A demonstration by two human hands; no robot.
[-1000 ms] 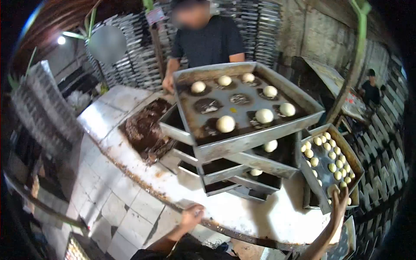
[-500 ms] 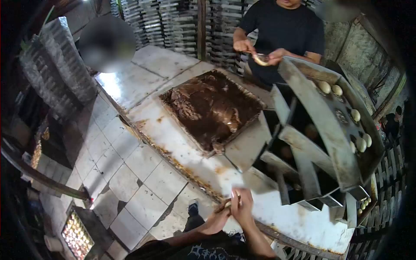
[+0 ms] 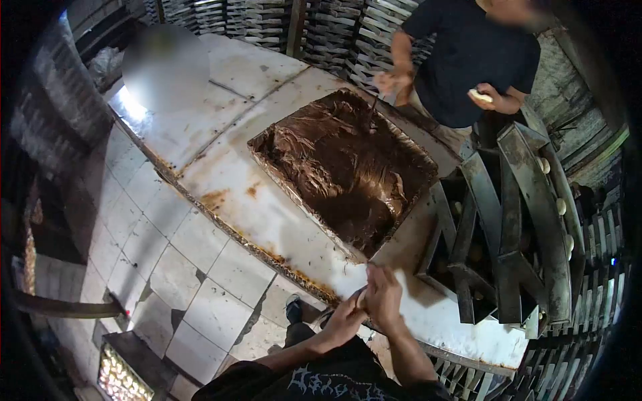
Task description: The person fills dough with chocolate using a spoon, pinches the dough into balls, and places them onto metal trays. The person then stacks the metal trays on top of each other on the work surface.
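The left hand (image 3: 344,319) and right hand (image 3: 382,297) are pressed together at the near edge of the table (image 3: 267,220), fingers curled close around something small between the palms; what it is cannot be told. The brown filling tray (image 3: 344,167) lies mid-table just beyond them, with stacked pans (image 3: 508,227) at the right edge.

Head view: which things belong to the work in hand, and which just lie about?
In hand:
left hand and right hand, pressed together at the table edge
tray of brown paste
stacked metal trays holding dough balls

Lying about:
tray stacks along the wall
floor tiles
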